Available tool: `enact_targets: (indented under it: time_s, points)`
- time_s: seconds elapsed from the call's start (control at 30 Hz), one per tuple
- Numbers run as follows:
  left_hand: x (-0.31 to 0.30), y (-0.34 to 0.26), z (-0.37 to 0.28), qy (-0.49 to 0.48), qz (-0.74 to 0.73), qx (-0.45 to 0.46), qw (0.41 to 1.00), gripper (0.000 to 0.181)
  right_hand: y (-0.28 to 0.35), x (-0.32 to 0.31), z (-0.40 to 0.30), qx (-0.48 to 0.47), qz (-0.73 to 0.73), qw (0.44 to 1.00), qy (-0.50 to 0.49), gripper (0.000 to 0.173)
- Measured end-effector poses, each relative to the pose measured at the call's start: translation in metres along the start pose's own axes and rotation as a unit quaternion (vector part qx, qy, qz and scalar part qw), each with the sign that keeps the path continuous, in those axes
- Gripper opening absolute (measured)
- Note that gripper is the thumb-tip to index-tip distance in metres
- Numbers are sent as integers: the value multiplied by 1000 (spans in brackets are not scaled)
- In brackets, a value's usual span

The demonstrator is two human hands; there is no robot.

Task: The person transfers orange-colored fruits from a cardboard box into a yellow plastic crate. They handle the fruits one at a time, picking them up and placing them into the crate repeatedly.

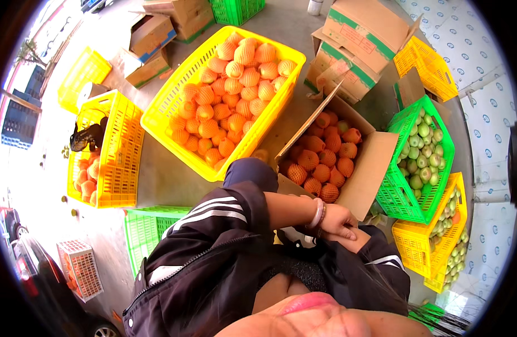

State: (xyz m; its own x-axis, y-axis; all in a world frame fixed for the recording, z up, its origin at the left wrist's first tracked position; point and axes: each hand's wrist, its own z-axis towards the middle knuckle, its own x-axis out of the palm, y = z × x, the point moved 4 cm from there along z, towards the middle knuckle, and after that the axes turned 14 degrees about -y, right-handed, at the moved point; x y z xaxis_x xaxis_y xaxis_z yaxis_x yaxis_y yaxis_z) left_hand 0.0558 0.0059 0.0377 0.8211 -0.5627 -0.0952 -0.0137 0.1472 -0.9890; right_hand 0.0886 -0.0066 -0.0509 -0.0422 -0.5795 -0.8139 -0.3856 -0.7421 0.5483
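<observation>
My left hand (339, 221), with a pale bangle and a beaded bracelet at its wrist, is closed over my right forearm (347, 239). The two forearms cross in front of my body. Of my right hand (302, 195) only a sliver shows past the left forearm, so its fingers cannot be made out. Just beyond the hands stands an open cardboard box (367, 168) of round orange fruits (321, 172) in orange foam nets. To its left, a large yellow plastic crate (155, 120) holds many similar netted fruits (231, 99).
A green crate (403, 206) of green fruits stands at the right, near a yellow crate (412, 250). Cardboard boxes (347, 63) are stacked beyond. On the left are another yellow crate (125, 156), a green crate (146, 227), a white crate (79, 265) and a dark car (43, 290).
</observation>
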Motion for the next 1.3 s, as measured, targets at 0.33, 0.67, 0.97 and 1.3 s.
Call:
enact_targets:
  time_s: [0.33,0.67,0.97,1.3]
  points:
    - [11,22,8,-15,-189,-84,978,41,-1,32,0,-47,-22,999,-12,57]
    - [-15,7,18,-66,-40,-147,986,38,-5,68,5,-116,-25,993,-25,59]
    - [-23,8,19,-84,-141,-99,981,34,-8,76,7,-149,-33,988,-39,62]
    - [-34,28,11,-163,-67,-83,981,36,3,30,7,-124,-78,987,72,65]
